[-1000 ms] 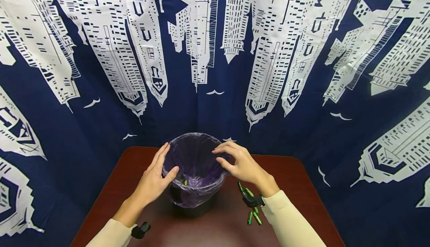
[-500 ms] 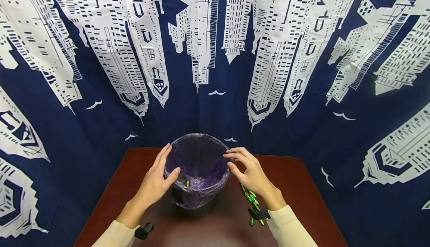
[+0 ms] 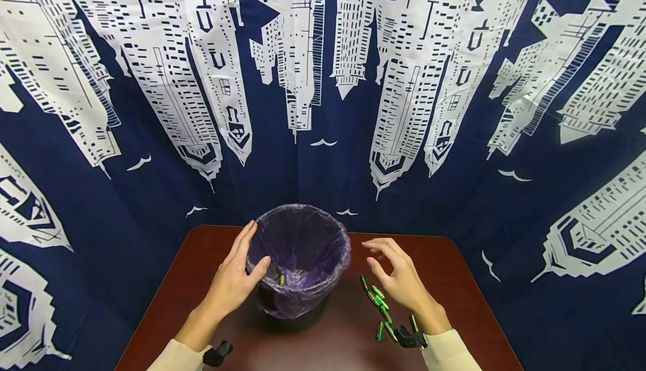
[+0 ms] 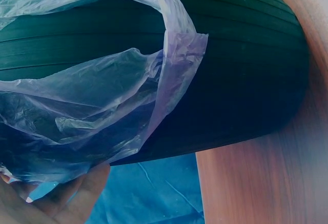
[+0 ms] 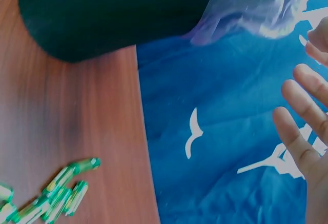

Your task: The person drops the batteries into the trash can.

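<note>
A dark trash can [image 3: 295, 323], lined with a translucent purple bag [image 3: 303, 298], stands upright on the table. My left hand [image 3: 228, 284] rests at its left rim, thumb and fingers extended; in the left wrist view fingertips [image 4: 95, 183] touch the loose bag edge [image 4: 174, 65]. To the right of the can, my right hand [image 3: 398, 278] hovers with loosely bent fingers, holding nothing. Below it lie several green-and-gold batteries [image 3: 375, 299], seen also in the right wrist view. Inside the bag, a similar small battery [image 3: 282, 279] shows.
The reddish-brown wooden table [image 3: 328, 354] ends close behind the can. Beyond hangs a dark blue curtain [image 3: 303, 175] with white city buildings. Each wrist wears a black strap device, one [image 3: 411, 338] close to the batteries.
My right hand has come off the can's right rim and moved right and towards me, above the batteries. The left hand has stayed at the left rim.
</note>
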`<state>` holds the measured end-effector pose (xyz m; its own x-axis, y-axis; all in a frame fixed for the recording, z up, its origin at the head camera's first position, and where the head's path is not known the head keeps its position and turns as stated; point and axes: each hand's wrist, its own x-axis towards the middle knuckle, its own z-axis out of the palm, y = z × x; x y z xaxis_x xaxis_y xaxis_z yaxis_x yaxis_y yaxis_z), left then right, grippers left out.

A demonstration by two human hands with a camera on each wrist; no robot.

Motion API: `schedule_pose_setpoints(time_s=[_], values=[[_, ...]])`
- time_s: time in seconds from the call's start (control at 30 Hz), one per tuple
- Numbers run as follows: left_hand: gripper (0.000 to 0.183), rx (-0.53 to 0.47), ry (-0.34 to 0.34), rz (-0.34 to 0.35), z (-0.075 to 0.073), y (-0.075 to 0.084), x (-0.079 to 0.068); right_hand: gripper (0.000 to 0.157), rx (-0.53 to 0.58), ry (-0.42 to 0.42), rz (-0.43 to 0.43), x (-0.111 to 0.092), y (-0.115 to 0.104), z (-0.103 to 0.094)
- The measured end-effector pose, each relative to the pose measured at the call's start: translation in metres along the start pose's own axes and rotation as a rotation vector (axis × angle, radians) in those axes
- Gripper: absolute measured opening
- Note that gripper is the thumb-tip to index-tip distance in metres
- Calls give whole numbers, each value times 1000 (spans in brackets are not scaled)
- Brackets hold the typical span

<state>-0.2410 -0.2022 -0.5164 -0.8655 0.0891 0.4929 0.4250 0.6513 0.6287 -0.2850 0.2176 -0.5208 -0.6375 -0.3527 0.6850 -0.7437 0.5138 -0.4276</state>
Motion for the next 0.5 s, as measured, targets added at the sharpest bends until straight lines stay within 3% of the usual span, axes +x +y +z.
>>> schedule_pose_setpoints(time_s=[0.5], values=[[87, -1, -5, -9, 1, 2, -2, 43, -100, -21, 136, -59, 34, -22]])
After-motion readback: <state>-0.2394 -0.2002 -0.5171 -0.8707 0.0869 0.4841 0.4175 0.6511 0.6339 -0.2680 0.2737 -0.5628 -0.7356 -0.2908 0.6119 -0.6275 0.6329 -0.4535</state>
